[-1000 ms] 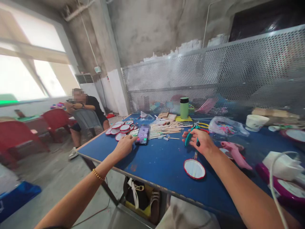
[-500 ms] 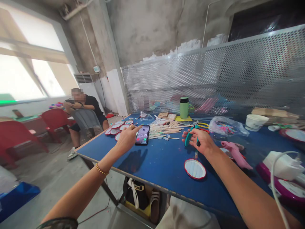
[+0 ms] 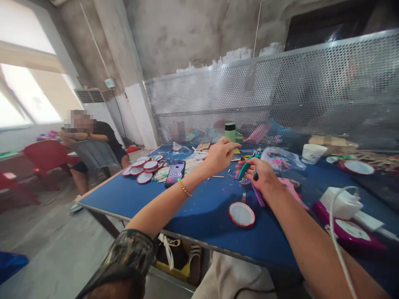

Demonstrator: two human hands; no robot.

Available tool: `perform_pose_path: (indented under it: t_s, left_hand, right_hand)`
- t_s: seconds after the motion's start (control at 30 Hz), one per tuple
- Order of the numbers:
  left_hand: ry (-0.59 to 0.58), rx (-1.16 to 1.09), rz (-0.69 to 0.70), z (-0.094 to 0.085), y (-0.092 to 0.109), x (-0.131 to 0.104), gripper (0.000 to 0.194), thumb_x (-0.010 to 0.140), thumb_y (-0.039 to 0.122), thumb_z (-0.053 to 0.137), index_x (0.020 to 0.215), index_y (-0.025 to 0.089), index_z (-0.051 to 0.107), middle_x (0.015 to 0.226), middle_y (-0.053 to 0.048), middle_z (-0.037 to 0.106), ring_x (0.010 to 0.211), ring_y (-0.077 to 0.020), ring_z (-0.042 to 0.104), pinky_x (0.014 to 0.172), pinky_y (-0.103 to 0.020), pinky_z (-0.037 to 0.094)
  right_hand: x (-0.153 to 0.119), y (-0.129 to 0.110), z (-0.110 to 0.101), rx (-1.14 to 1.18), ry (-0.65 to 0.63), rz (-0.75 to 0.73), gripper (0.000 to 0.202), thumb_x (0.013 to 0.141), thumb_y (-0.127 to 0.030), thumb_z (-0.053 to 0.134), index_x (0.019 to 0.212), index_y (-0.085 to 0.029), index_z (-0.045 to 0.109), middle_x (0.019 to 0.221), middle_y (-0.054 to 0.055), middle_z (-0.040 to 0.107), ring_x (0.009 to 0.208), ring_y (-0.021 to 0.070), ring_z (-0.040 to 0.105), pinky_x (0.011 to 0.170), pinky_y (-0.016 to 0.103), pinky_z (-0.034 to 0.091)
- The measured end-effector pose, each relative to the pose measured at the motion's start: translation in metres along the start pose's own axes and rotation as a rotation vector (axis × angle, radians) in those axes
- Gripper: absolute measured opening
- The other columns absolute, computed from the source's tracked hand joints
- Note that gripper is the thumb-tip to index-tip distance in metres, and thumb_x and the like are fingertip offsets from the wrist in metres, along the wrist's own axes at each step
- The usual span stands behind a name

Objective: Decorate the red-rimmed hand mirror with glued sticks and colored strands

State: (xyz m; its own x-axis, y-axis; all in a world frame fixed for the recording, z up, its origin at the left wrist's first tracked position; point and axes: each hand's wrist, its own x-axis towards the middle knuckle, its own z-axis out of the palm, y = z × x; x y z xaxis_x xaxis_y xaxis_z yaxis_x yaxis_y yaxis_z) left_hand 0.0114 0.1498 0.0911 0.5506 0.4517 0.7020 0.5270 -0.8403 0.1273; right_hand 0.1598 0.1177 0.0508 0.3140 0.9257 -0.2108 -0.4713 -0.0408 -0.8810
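Note:
My right hand (image 3: 263, 174) holds small pliers (image 3: 244, 170) with teal and black handles, their jaws pointing away from me. My left hand (image 3: 220, 157) is raised over the table, its index finger stretched out to the right and nothing seen in it. Beyond that hand stands a green bottle (image 3: 230, 131) with a black lid. A phone (image 3: 175, 172) with a lit screen lies left of my left wrist. Below my right hand lies a round white disc (image 3: 242, 214) with a red rim and a short stick.
Several red-rimmed discs (image 3: 145, 177) are piled at the left of the blue table (image 3: 199, 209). Right of my hands are a clear plastic bag (image 3: 283, 158), a pink glue gun (image 3: 293, 192), a paper cup (image 3: 313, 153) and a white charger (image 3: 341, 202) with a cable. A person (image 3: 106, 137) sits at the left.
My left hand has moved right, from beside the phone to near the bottle. The pliers stay in my right hand. The whole view has shifted to the right.

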Motion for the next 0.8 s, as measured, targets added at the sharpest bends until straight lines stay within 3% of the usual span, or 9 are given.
perform_pose_path:
  t_s: [0.1, 0.2, 0.3, 0.37, 0.47, 0.67, 0.8]
  left_hand:
    - [0.038, -0.046, -0.067, -0.005, -0.003, 0.003, 0.024, 0.088, 0.007, 0.055, 0.106, 0.013, 0.07, 0.098, -0.007, 0.061, 0.079, -0.0112, 0.055, 0.077, -0.025, 0.047]
    - [0.131, -0.02, -0.035, -0.035, -0.013, -0.009, 0.016, 0.091, 0.014, 0.054, 0.093, 0.015, 0.07, 0.085, -0.004, 0.059, 0.084, -0.0134, 0.054, 0.078, -0.026, 0.045]
    - [0.229, 0.066, -0.078, -0.067, -0.026, -0.021, 0.024, 0.092, 0.018, 0.053, 0.069, 0.015, 0.062, 0.071, -0.001, 0.052, 0.073, -0.0123, 0.05, 0.071, -0.026, 0.041]
    - [0.262, 0.084, -0.134, -0.076, -0.035, -0.024, 0.023, 0.09, 0.015, 0.052, 0.069, 0.016, 0.059, 0.07, 0.0, 0.051, 0.069, -0.0115, 0.048, 0.069, -0.025, 0.04]
    - [0.229, 0.043, -0.188, -0.064, -0.044, -0.022, 0.009, 0.085, 0.008, 0.056, 0.081, 0.015, 0.062, 0.079, -0.002, 0.056, 0.072, -0.0109, 0.05, 0.07, -0.024, 0.042]
    - [-0.08, 0.077, -0.152, -0.008, -0.038, -0.018, 0.014, 0.088, 0.015, 0.055, 0.092, 0.012, 0.068, 0.09, -0.007, 0.062, 0.082, -0.0139, 0.058, 0.081, -0.03, 0.048]
    - [-0.349, 0.189, -0.163, 0.017, -0.035, -0.015, 0.02, 0.086, 0.013, 0.054, 0.097, 0.014, 0.071, 0.099, -0.01, 0.068, 0.091, -0.0162, 0.063, 0.084, -0.029, 0.049]
  right_hand:
    - [0.001, -0.004, -0.003, 0.007, 0.015, -0.018, 0.013, 0.076, -0.005, 0.049, 0.077, -0.016, 0.055, 0.063, 0.002, 0.066, 0.055, 0.015, 0.066, 0.051, 0.026, 0.058]
    - [0.002, -0.005, -0.004, 0.019, 0.01, -0.028, 0.012, 0.078, -0.006, 0.049, 0.076, -0.016, 0.055, 0.061, 0.002, 0.065, 0.055, 0.0147, 0.066, 0.051, 0.025, 0.057]
    - [0.004, -0.004, -0.002, 0.022, -0.006, -0.039, 0.011, 0.078, -0.007, 0.051, 0.075, -0.016, 0.055, 0.06, 0.001, 0.064, 0.053, 0.0143, 0.065, 0.051, 0.025, 0.057]
    - [0.005, -0.004, -0.001, 0.01, -0.017, -0.048, 0.01, 0.077, -0.007, 0.052, 0.074, -0.016, 0.056, 0.059, 0.001, 0.064, 0.053, 0.0145, 0.064, 0.051, 0.025, 0.057]
    - [0.006, -0.004, -0.001, -0.023, -0.029, -0.061, 0.01, 0.076, -0.007, 0.052, 0.075, -0.016, 0.056, 0.06, 0.002, 0.065, 0.054, 0.0152, 0.065, 0.052, 0.026, 0.057]
    - [0.012, -0.012, -0.012, -0.089, -0.012, -0.078, 0.008, 0.08, -0.011, 0.051, 0.079, -0.016, 0.057, 0.062, 0.003, 0.067, 0.057, 0.0157, 0.065, 0.056, 0.028, 0.058]
    - [0.014, -0.019, -0.016, -0.102, 0.024, -0.06, 0.021, 0.093, -0.029, 0.044, 0.077, -0.018, 0.054, 0.059, 0.003, 0.065, 0.054, 0.0161, 0.065, 0.054, 0.027, 0.056]
